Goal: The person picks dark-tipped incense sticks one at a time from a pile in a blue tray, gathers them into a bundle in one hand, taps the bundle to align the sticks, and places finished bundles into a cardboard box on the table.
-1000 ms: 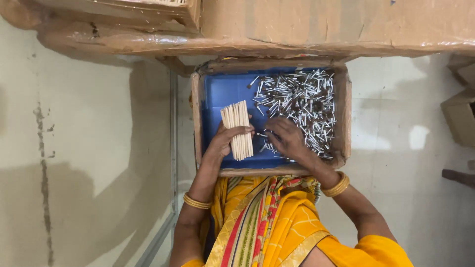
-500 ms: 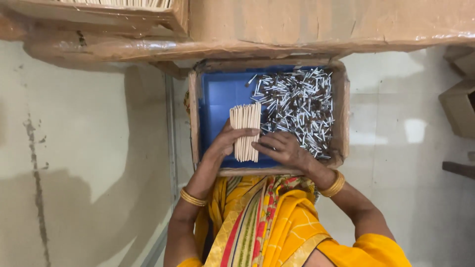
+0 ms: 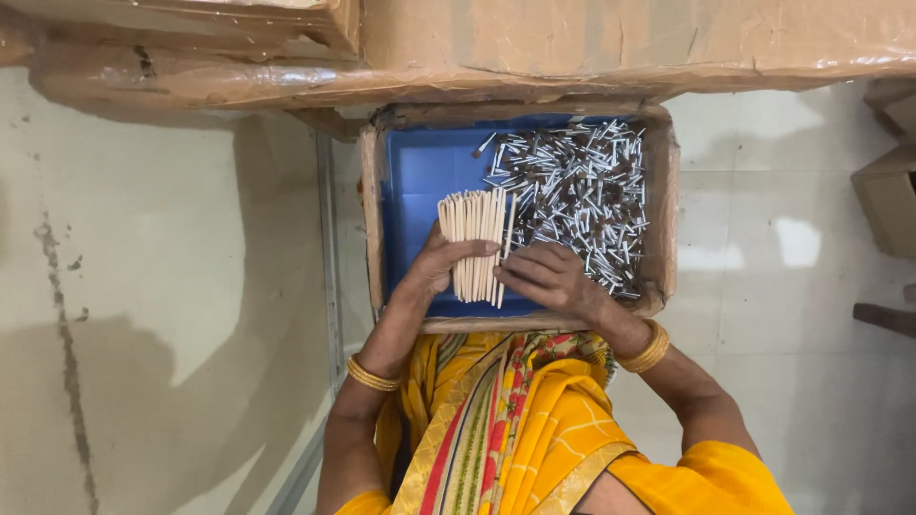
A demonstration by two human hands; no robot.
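Observation:
A blue-lined cardboard tray (image 3: 410, 181) rests on my lap. In its right half lies a heap of several short grey and brown sticks (image 3: 577, 186). My left hand (image 3: 434, 267) grips a flat bundle of pale wooden sticks (image 3: 474, 243) held upright over the tray's blue floor. My right hand (image 3: 544, 278) lies against the bundle's right side, fingers curled and touching the sticks, at the near edge of the heap. Gold bangles circle both wrists.
A large brown cardboard box wrapped in plastic film (image 3: 572, 48) runs along the top, just beyond the tray. Another small box (image 3: 892, 195) stands at the right edge. Pale floor tiles (image 3: 143, 286) lie to the left and right. My yellow garment (image 3: 515, 429) fills the lower middle.
The bundle in my left hand has shifted slightly to the right. My right hand has drawn back from the heap and come against the bundle's side.

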